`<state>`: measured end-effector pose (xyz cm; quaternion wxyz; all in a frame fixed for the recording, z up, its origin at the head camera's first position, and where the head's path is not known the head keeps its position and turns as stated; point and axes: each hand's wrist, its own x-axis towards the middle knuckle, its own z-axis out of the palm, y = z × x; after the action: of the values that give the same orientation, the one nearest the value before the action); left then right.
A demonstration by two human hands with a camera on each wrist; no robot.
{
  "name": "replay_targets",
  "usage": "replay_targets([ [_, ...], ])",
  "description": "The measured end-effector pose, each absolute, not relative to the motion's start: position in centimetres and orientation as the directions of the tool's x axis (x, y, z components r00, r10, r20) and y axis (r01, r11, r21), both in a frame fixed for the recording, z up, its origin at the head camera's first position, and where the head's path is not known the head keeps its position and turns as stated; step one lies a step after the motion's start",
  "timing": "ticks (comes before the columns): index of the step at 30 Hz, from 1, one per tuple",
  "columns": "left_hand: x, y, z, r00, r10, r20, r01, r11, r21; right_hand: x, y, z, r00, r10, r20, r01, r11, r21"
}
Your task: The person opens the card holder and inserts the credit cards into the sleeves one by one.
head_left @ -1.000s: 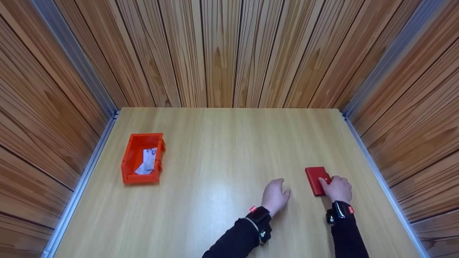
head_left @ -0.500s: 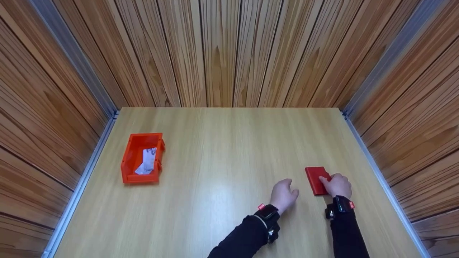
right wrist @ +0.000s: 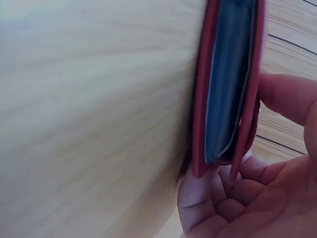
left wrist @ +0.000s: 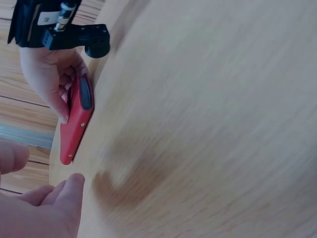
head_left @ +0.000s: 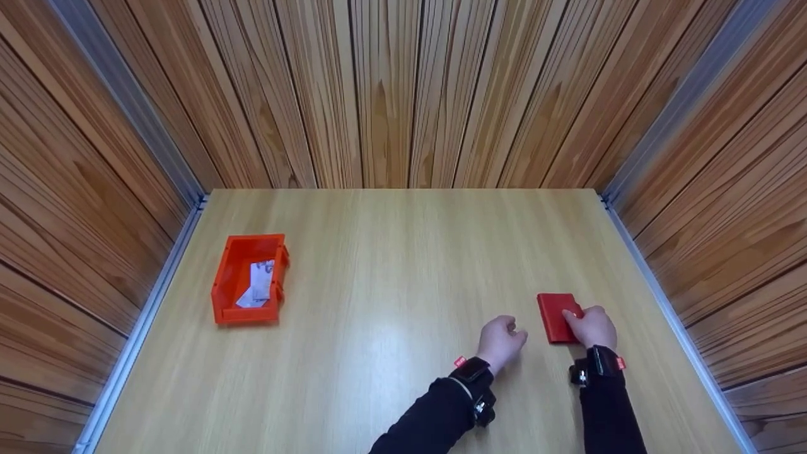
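Note:
A closed red card holder (head_left: 555, 320) lies on the right part of the table. My right hand (head_left: 594, 328) grips its right edge, thumb on the cover and the other fingers curled at the underside. Bluish sleeves (right wrist: 229, 84) show between the red covers of the holder in the right wrist view. My left hand (head_left: 500, 344) hovers just left of the holder, its fingers loosely bent around nothing. In the left wrist view, thumb and fingers are apart, and the holder's red spine (left wrist: 74, 131) with small metal studs faces this hand.
On the left of the table (head_left: 391, 252) stands an orange bin (head_left: 247, 315) with a few white printed paper pieces (head_left: 260, 280) in it. Wood-panelled walls (head_left: 384, 94) and metal rails (head_left: 668, 302) border the table at the back and both sides.
My left hand has moved right, closer to the card holder, and its fingers have bent a little more. My right hand keeps its grip on the holder, which has hardly moved.

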<state>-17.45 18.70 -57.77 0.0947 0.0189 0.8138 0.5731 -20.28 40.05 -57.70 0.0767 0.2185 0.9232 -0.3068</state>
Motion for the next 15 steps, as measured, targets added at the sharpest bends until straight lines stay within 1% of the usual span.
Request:
replay_targets([
  [6,-17.4,19.2,-57.6,-0.955,0.143,-0.261,-0.221,0.245,0.944,-19.9,40.4,-57.7,-0.902,0.346,-0.258,0.431,0.692,-0.579],
  [10,-17.3,19.4,-57.7,-0.952,0.132,-0.275,-0.241,0.227,0.943,-19.6,40.2,-57.8,-0.912,0.33,-0.245,0.409,0.669,-0.621],
  [15,-17.4,19.3,-57.7,-0.953,0.117,-0.28,-0.248,0.236,0.94,-19.2,39.4,-57.7,-0.902,0.307,-0.303,0.431,0.612,-0.663],
])
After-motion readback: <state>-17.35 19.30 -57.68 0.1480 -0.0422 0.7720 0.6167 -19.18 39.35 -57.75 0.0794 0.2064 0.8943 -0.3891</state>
